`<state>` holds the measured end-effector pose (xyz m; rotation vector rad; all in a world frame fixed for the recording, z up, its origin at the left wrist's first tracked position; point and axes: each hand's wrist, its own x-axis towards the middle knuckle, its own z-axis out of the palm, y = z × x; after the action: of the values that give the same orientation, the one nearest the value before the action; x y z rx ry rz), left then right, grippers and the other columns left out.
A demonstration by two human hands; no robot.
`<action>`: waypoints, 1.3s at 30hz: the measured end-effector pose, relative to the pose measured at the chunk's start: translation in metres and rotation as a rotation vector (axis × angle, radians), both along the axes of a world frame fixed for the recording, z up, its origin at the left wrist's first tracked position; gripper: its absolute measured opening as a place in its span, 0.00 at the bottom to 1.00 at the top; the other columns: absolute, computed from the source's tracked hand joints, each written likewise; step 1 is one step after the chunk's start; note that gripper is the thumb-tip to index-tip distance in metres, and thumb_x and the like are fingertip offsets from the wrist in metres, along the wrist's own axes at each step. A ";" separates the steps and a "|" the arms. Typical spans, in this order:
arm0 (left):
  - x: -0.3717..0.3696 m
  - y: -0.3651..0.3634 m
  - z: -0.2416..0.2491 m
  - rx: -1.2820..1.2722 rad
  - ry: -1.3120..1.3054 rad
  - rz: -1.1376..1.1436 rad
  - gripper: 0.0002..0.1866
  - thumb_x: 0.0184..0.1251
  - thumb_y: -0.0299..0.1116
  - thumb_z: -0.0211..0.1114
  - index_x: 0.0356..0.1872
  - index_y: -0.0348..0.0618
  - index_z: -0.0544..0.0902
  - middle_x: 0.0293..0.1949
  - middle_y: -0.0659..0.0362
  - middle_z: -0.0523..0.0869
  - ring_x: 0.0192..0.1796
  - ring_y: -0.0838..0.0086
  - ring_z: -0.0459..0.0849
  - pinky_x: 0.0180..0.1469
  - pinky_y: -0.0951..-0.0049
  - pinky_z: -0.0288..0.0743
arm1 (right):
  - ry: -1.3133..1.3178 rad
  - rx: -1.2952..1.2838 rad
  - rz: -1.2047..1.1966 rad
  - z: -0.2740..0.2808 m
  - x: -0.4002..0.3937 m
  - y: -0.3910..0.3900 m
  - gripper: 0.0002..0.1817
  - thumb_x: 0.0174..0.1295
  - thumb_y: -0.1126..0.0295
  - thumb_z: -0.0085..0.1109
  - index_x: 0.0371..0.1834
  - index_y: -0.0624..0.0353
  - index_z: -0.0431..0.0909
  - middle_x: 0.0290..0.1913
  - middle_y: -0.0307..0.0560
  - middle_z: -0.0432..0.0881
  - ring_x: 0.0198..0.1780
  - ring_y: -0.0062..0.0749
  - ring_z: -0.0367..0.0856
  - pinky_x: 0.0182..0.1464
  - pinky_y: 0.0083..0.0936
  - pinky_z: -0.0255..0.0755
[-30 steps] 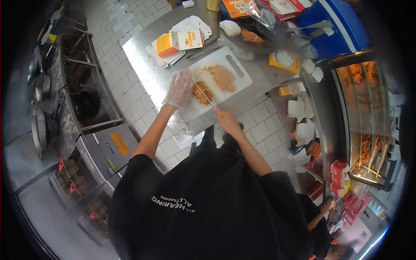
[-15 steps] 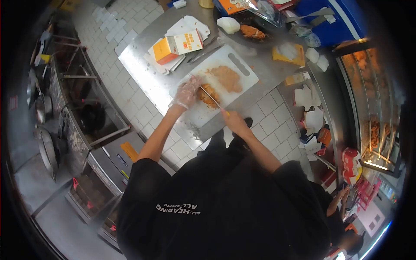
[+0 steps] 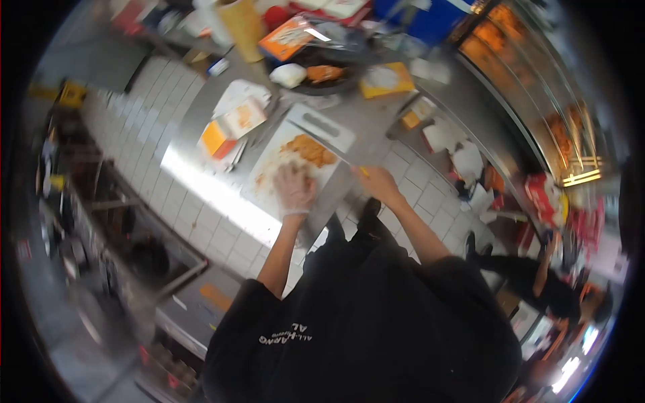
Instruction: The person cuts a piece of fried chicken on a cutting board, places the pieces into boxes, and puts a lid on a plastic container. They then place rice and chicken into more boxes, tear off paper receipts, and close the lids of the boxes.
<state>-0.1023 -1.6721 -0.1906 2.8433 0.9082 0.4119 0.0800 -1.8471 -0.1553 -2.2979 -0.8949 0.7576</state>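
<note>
My left hand [image 3: 293, 189], in a clear plastic glove, is low over the near part of a white cutting board [image 3: 341, 139]. Its fingers are bent over a piece of brown breaded chicken, most of which the hand hides. A flat orange-brown piece of breaded chicken [image 3: 310, 150] lies on the board just beyond. My bare right hand [image 3: 377, 184] grips a knife by its yellow handle [image 3: 364, 172] off the board's right edge. The thin blade points up and left across the board, past the far side of the chicken.
Opened cardboard food boxes [image 3: 232, 129] lie left of the board on the steel table [image 3: 201, 176]. Beyond it, a dark pan [image 3: 328, 75] holds fried chicken beside a yellow box [image 3: 388, 80]. A lit food display [image 3: 564, 138] and a person in black [image 3: 547, 282] are at right.
The view has turned and shifted. The knife blade has gone from the near chicken piece to the far side of the other piece. That far piece looks more orange than before.
</note>
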 end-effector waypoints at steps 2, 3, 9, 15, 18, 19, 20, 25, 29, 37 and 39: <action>-0.001 0.007 -0.011 -0.100 0.035 -0.002 0.16 0.61 0.40 0.62 0.45 0.43 0.83 0.52 0.49 0.79 0.60 0.50 0.73 0.65 0.50 0.64 | -0.156 -0.042 0.013 -0.010 0.024 0.010 0.30 0.67 0.38 0.49 0.33 0.55 0.84 0.32 0.58 0.85 0.36 0.59 0.83 0.39 0.47 0.73; -0.007 0.008 -0.020 0.011 -0.098 -0.033 0.12 0.60 0.38 0.63 0.40 0.43 0.84 0.50 0.49 0.80 0.58 0.50 0.75 0.63 0.50 0.66 | -0.223 -0.011 0.011 -0.018 0.036 0.014 0.30 0.66 0.37 0.50 0.33 0.55 0.84 0.32 0.58 0.85 0.37 0.57 0.83 0.40 0.47 0.75; -0.016 0.014 0.003 -0.012 -0.052 -0.075 0.14 0.61 0.40 0.64 0.42 0.43 0.83 0.54 0.47 0.81 0.61 0.51 0.74 0.65 0.51 0.66 | -0.319 -0.095 0.079 -0.032 0.075 0.043 0.29 0.63 0.40 0.55 0.43 0.58 0.83 0.41 0.58 0.86 0.46 0.50 0.84 0.47 0.44 0.77; -0.007 0.003 0.008 -0.247 -0.396 0.087 0.20 0.68 0.46 0.62 0.47 0.38 0.83 0.50 0.48 0.84 0.54 0.57 0.80 0.59 0.60 0.73 | -0.898 0.275 -0.123 -0.036 0.041 -0.006 0.16 0.60 0.62 0.63 0.50 0.56 0.80 0.57 0.56 0.74 0.58 0.49 0.77 0.58 0.41 0.72; 0.029 -0.046 0.050 -0.743 -0.517 0.126 0.21 0.71 0.48 0.60 0.49 0.38 0.83 0.42 0.52 0.86 0.41 0.66 0.84 0.47 0.67 0.78 | 0.082 0.574 -0.413 -0.028 0.003 -0.089 0.15 0.55 0.75 0.65 0.47 0.54 0.80 0.52 0.54 0.73 0.55 0.50 0.76 0.59 0.39 0.71; 0.047 -0.065 0.057 -1.090 -0.573 0.100 0.21 0.72 0.48 0.59 0.49 0.39 0.83 0.38 0.54 0.86 0.35 0.70 0.84 0.40 0.70 0.78 | 0.235 0.530 -0.480 -0.036 -0.010 -0.120 0.16 0.52 0.77 0.65 0.46 0.55 0.80 0.50 0.53 0.74 0.55 0.50 0.75 0.58 0.36 0.72; 0.067 -0.084 0.057 -1.276 -0.509 0.091 0.21 0.72 0.50 0.59 0.48 0.40 0.83 0.37 0.56 0.86 0.33 0.73 0.83 0.38 0.72 0.77 | 0.119 0.458 -0.481 -0.050 -0.022 -0.152 0.16 0.50 0.78 0.66 0.44 0.56 0.80 0.50 0.53 0.74 0.54 0.50 0.76 0.55 0.36 0.73; 0.158 -0.187 0.011 -1.709 -0.120 -0.078 0.21 0.74 0.53 0.58 0.45 0.44 0.82 0.36 0.60 0.85 0.32 0.74 0.81 0.36 0.72 0.77 | -0.009 0.253 -0.733 -0.130 -0.061 -0.328 0.13 0.47 0.77 0.68 0.38 0.58 0.80 0.41 0.54 0.81 0.44 0.54 0.82 0.47 0.39 0.76; 0.190 -0.283 0.017 -1.653 0.139 -0.139 0.22 0.73 0.55 0.59 0.49 0.45 0.81 0.38 0.60 0.85 0.34 0.73 0.81 0.37 0.69 0.78 | 0.045 0.214 -0.902 -0.206 -0.084 -0.434 0.12 0.56 0.62 0.65 0.39 0.58 0.82 0.37 0.55 0.86 0.44 0.54 0.84 0.48 0.40 0.77; 0.240 -0.345 -0.047 -1.629 0.350 -0.096 0.23 0.73 0.53 0.60 0.53 0.42 0.79 0.40 0.57 0.85 0.40 0.68 0.83 0.43 0.67 0.78 | 0.797 -0.322 -1.103 -0.217 -0.093 -0.550 0.43 0.61 0.37 0.57 0.69 0.60 0.70 0.68 0.57 0.74 0.71 0.55 0.69 0.70 0.53 0.62; 0.261 -0.360 -0.073 -1.747 0.295 -0.076 0.24 0.73 0.53 0.59 0.55 0.42 0.78 0.41 0.55 0.85 0.41 0.66 0.82 0.44 0.64 0.78 | 0.564 -0.394 -1.157 -0.248 -0.057 -0.560 0.30 0.66 0.45 0.54 0.55 0.62 0.82 0.59 0.60 0.81 0.60 0.54 0.79 0.64 0.46 0.69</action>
<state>0.1587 -2.0319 -0.2639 1.2661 0.5984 -0.5889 0.0226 -2.4073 -0.4035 -2.1900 0.8553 0.9470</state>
